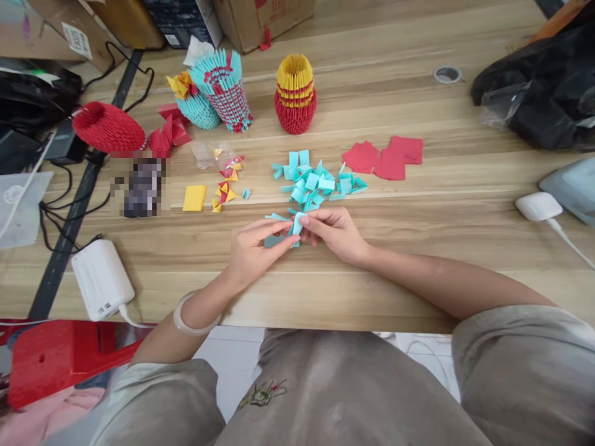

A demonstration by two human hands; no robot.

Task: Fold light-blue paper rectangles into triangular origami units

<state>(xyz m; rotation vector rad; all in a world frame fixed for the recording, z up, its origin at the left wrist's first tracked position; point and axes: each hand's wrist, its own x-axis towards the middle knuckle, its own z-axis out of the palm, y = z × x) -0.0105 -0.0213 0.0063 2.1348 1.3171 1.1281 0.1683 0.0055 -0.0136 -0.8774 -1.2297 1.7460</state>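
Observation:
Between my two hands is a small folded light-blue paper (298, 224). My left hand (255, 248) pinches its left and lower side with thumb and fingers. On the other side, my right hand (335, 234) holds it with the thumb on top; some of its fingers are hidden behind. More blue paper lies under my left fingers. Just beyond the hands spreads a pile of folded blue papers (312, 181). Red paper sheets (389, 164) lie to the right of the pile. A yellow paper stack (194, 198) and small red and yellow folded pieces (225, 192) are to the left.
A red and yellow paper vase (295, 96), a blue and red one (227, 93) and a red one (109, 128) stand or lie at the back. A white power bank (102, 280) with a cable sits left, a white charger (538, 206) right. Boxes line the far edge.

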